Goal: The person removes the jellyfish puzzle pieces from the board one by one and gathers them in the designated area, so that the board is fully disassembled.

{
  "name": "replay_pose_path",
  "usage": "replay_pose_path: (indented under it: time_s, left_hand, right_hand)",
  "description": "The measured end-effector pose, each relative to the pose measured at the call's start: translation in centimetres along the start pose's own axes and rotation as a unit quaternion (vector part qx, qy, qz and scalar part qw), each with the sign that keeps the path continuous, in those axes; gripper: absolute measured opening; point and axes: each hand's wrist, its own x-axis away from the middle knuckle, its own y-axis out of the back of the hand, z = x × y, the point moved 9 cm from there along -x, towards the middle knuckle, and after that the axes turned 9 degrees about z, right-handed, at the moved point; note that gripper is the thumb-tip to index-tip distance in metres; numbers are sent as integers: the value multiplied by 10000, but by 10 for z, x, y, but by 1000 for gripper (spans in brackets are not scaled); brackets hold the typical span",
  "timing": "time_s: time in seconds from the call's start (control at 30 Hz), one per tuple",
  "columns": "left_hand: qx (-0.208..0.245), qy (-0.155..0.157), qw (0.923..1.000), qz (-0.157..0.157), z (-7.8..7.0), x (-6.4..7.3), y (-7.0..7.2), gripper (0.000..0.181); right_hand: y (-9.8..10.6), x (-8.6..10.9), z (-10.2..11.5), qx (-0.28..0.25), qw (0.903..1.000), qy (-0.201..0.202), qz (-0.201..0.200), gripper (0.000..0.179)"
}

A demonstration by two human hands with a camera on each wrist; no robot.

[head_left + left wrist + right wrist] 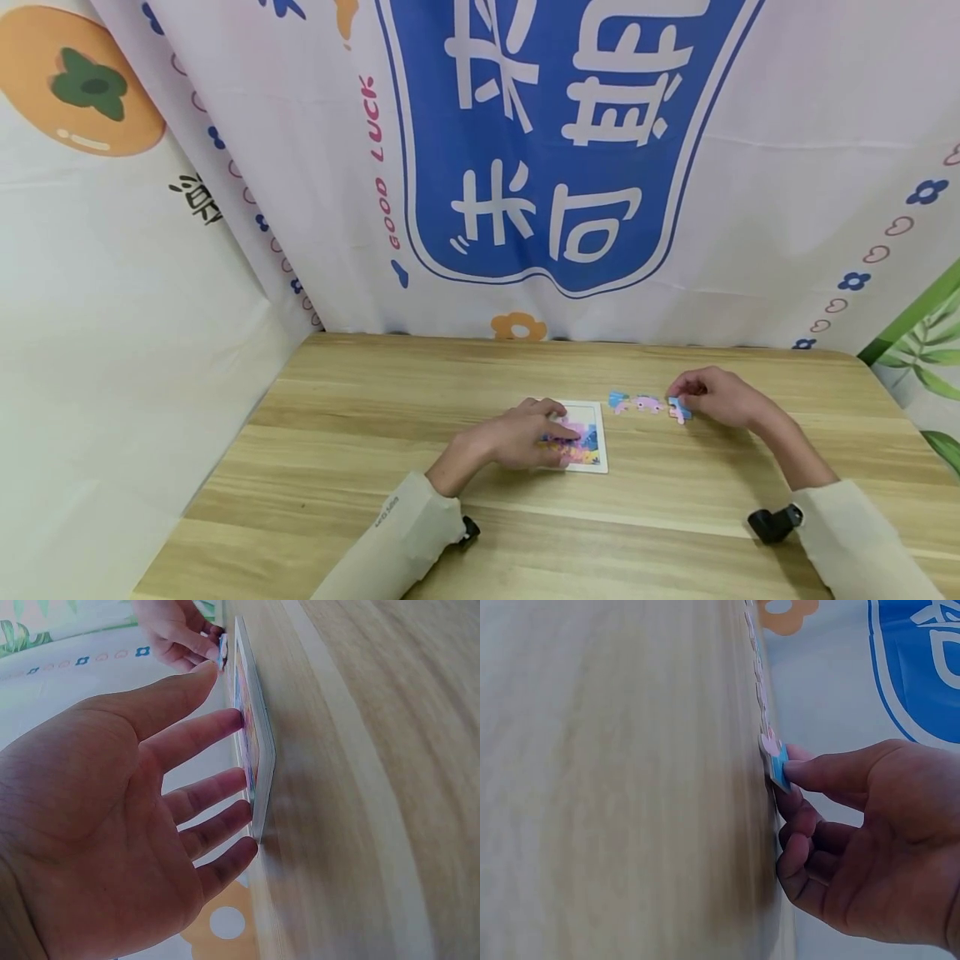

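Two pale sleeves reach in over the near edge of the wooden counter, the left sleeve and the right sleeve, each with a black device by the wrist. Beyond them, the left hand lies over a white-bordered puzzle board, which sits around the middle of the counter, somewhat nearer the far edge than the near one. Its fingers are extended and slightly spread, the fingertips touching the board without closing round it; the thumb is straight too. The board carries a picture in pink, blue and yellow, partly covered by the hand. To its right, toward the counter's far right corner, the right hand pinches a blue-and-pink puzzle piece between thumb and finger, the other fingers curled in. Between that piece and the board, two more lie in a short row: a pink piece with two dark dots and, just beside it, a second blue-and-pink piece near the board's far right corner. Behind the counter's far edge hangs a white cloth with a blue panel of white characters.
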Motion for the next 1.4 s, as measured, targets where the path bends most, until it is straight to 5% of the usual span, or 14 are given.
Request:
replay_pose_path:
  time_s: [1.4]
  left_hand:
    - [60, 8, 10000, -21, 0, 0, 1, 49]
  right_hand:
    - [1, -3, 6, 295, 9994, -41, -157, 16]
